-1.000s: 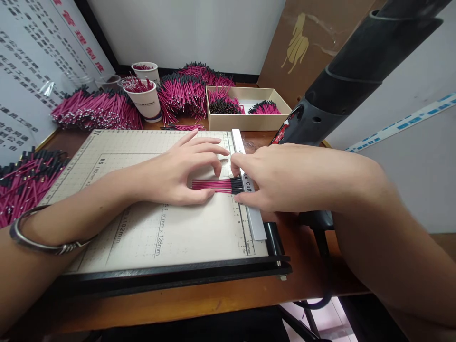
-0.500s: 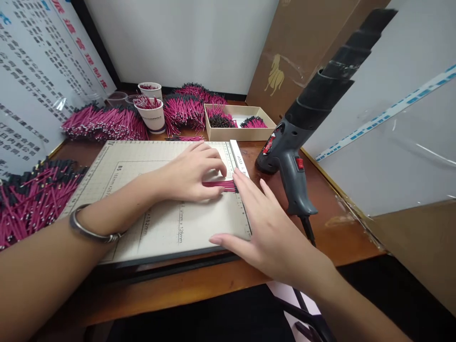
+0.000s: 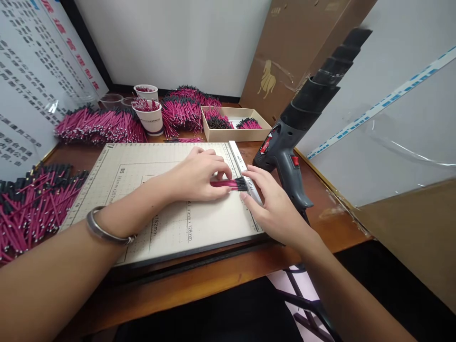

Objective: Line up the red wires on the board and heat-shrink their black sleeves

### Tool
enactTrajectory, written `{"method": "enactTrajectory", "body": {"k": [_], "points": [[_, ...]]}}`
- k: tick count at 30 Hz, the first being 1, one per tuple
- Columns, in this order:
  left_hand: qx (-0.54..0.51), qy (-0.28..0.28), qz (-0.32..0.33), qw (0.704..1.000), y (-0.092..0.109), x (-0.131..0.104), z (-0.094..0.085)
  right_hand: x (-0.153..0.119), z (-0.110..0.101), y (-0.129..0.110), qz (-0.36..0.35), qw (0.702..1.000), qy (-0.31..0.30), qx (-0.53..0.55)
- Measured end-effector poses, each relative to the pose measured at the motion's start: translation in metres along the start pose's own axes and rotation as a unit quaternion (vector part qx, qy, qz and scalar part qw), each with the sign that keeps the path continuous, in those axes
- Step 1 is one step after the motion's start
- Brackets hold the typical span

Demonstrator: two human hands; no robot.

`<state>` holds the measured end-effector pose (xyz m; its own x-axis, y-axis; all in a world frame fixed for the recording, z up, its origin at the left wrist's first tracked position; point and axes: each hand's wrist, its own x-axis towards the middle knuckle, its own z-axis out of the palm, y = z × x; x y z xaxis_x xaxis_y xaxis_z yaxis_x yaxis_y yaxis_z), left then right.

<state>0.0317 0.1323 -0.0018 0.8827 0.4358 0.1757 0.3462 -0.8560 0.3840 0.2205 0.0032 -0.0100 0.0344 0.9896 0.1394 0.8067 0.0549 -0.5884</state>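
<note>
A row of pink wires with black ends (image 3: 233,184) lies flat on the cream cutter board (image 3: 217,223), its black ends near the white ruler strip (image 3: 239,159) along the board's right side. My left hand (image 3: 204,176) rests on the board with its fingers curled round the wires' left part, pressing them down. Over the strip is my right hand (image 3: 272,202), its thumb and fingers apart, the fingertips touching the strip and the thumb beside the black ends. Nothing shows gripped in it.
A heat gun (image 3: 294,137) stands right of the board. Behind are paper cups (image 3: 152,121), a shallow box (image 3: 245,135) holding wires, and wire piles (image 3: 181,114). More wires (image 3: 39,204) lie left; a large carton (image 3: 285,57) stands behind.
My right hand has drawn its thumb up from the board's front toward the black wire ends. The wires, gripped by my left hand, now show more of their black ends. The view has shifted slightly.
</note>
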Motion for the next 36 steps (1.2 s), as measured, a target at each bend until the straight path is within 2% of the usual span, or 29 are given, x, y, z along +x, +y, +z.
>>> {"method": "enactTrajectory", "body": {"k": [4,8,16,22,36], "points": [[0.004,-0.002,0.009,1.000,0.002,0.000,0.001,0.003,-0.003,-0.004,0.018,0.999,-0.041,-0.007],[0.005,-0.004,0.015,1.000,0.003,0.000,0.002,0.008,-0.006,-0.004,0.017,0.998,-0.058,-0.005],[-0.033,0.001,0.000,0.999,0.002,0.001,0.003,0.001,-0.006,-0.007,-0.002,1.000,-0.023,0.001],[-0.052,0.008,-0.008,0.999,-0.001,0.001,0.002,0.008,-0.003,-0.009,0.021,0.999,0.008,0.024],[-0.067,0.000,-0.004,0.998,-0.004,0.001,0.003,0.008,-0.003,-0.004,0.020,0.999,-0.007,0.043]]}}
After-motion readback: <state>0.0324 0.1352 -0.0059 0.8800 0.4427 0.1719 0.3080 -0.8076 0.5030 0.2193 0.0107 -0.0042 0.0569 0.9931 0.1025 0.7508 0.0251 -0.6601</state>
